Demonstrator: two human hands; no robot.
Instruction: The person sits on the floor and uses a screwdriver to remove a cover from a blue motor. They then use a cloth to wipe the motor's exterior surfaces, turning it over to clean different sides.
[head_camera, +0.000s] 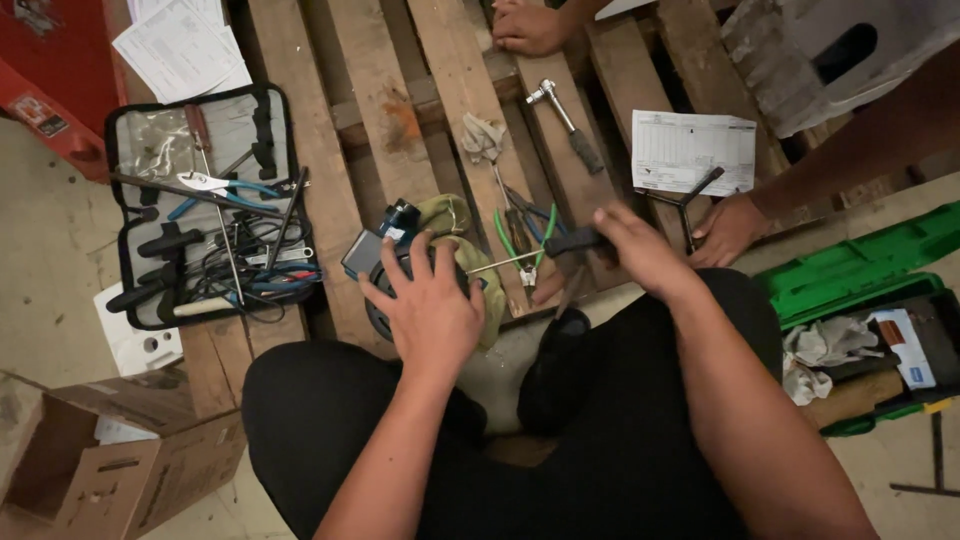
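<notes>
My left hand lies flat on a dark round part that rests on an olive rag on the wooden pallet. Its fingers are spread over the top of the part. My right hand grips the black handle of a screwdriver. The thin metal shaft points left, its tip meeting the part just beside my left fingers. Green-handled pliers lie under the shaft.
An open black tool pouch with pliers and drivers lies at left. A ratchet and paper sheets sit on the pallet. Another person's hands rest at top and right. A green toolbox stands right, a cardboard box lower left.
</notes>
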